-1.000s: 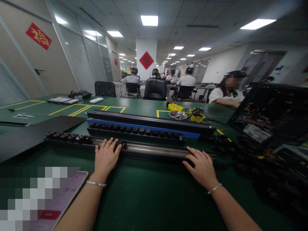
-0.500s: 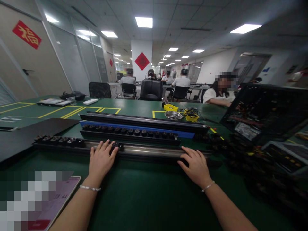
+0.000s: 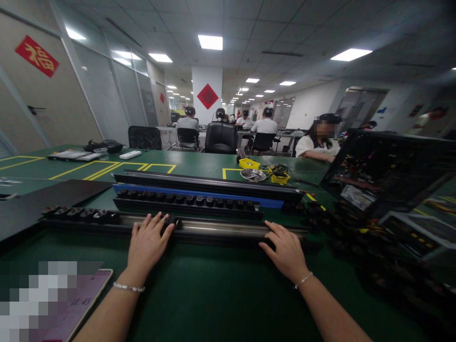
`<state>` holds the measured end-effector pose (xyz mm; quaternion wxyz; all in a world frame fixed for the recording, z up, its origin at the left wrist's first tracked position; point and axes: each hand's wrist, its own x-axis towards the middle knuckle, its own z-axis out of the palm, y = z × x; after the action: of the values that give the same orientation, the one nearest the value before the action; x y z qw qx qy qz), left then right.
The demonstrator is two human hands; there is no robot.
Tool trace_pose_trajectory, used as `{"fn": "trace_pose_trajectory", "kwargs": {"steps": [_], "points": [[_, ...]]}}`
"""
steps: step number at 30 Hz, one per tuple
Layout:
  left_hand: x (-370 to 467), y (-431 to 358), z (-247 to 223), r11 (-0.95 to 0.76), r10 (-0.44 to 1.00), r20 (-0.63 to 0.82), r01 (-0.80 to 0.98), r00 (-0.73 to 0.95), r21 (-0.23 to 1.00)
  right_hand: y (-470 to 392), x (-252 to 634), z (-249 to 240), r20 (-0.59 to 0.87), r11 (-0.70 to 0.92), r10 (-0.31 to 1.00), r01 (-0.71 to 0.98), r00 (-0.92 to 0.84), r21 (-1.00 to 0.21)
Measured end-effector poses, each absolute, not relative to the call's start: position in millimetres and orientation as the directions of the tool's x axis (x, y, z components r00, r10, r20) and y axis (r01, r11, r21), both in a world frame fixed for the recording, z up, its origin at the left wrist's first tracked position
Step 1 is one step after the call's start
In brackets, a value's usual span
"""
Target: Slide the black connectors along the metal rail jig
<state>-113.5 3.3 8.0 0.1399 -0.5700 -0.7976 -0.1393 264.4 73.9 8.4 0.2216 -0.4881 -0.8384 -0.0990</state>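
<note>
Fingers spread, the left hand (image 3: 149,240) and right hand (image 3: 284,247) rest on the black rail (image 3: 213,228). Bare green tabletop (image 3: 213,294) lies between the forearms; the blue strip (image 3: 274,203) lies beyond.

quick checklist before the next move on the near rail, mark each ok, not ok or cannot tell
1. Left hand at the lone black block: ok
2. Right hand at the near rail, right of that block: ok
3. Lone block against the left-end row of blocks: not ok, gap between
4. Lone block fully seated: cannot tell, partly hidden
5. Phone clear of the rail: ok
</note>
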Motion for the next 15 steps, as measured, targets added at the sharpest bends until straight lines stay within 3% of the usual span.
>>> {"fn": "trace_pose_trajectory", "kwargs": {"steps": [15], "points": [[-109.8,2.9,8.5,0.295,0.873,0.396,0.955,-0.285,0.035,75.4,262.9,10.5,0.499,0.49,0.768,0.87,-0.401,-0.054]]}}
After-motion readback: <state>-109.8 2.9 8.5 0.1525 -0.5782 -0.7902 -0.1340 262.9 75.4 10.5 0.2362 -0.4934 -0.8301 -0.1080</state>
